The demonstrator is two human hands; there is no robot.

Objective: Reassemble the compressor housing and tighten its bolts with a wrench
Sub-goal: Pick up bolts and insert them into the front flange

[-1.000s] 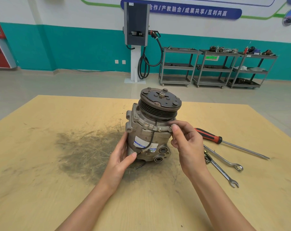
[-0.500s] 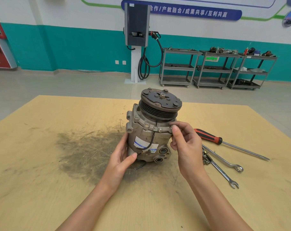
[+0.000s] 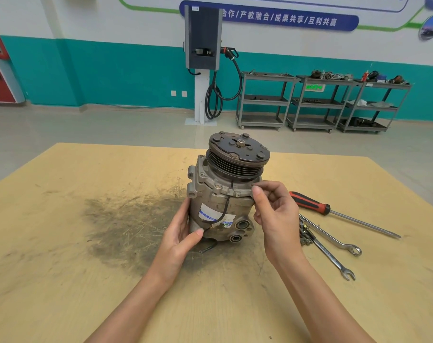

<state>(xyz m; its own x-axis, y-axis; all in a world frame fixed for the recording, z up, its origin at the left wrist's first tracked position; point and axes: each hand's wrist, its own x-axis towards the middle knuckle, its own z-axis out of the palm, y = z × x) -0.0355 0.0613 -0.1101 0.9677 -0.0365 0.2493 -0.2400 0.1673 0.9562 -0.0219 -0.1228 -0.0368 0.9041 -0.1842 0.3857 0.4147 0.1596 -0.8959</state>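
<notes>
Compressor [image 3: 223, 201] stands upright on the scuffed wooden table [image 3: 62, 243], between both hands. Left hand [image 3: 179, 240] cups its ribbed grey casing; right hand [image 3: 276, 214] pinches its upper flange. 2 steel wrenches [image 3: 332, 246] lie right of the compressor.

Both forearms are bare to the frame edge, no sleeves; left hand [image 3: 179, 237] and right hand [image 3: 276, 214] ungloved, nails short.
</notes>
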